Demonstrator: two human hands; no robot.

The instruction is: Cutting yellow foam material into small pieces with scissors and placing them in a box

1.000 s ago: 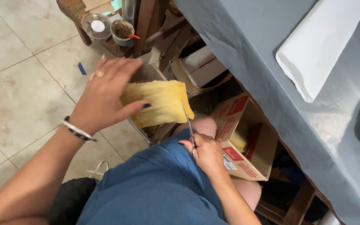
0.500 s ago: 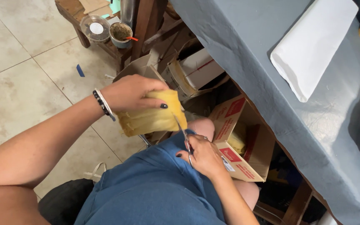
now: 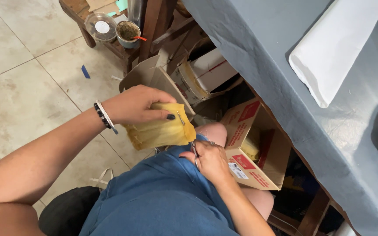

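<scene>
My left hand grips the top of the yellow ribbed piece, fingers curled tight over it; my right hand is closed on the scissors, whose blades rise to the piece's right edge, just below my left fingertips. Risk: the blades could nick those fingertips, or the limp piece could fold and cut crooked. It looks soft, creased, pale yellow.
</scene>
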